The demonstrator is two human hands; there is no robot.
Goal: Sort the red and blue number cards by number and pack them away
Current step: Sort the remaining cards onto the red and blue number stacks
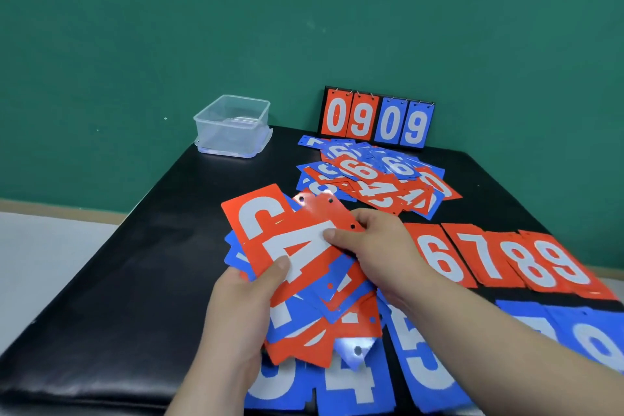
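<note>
The red 4 card (304, 246) lies on top of a mixed fan of red and blue cards (337, 307). The left hand (243, 307) grips that fan from below, its thumb pressing the 4's near end. The right hand (381, 246) pinches the same card at its punched end, thumb on the face, fingers behind.

The step in hand looks like drawing the 4 free of the fan. It should go best if the left thumb eases off first, so the glossy card slides out alone and drags no neighbour with it. It then belongs just left of the red row (489, 260) of 6, 7, 8, 9, which runs out to the right of the right hand. A blue row (418, 358) lies beneath both wrists.

Beyond the fingers sits an unsorted heap (371, 179), behind it a flip scoreboard (374, 121) reading 0909. Far ahead of the left hand stands a clear plastic tub (233, 125). All rest on a black padded bench (135, 280) against a green wall (202, 27)
</note>
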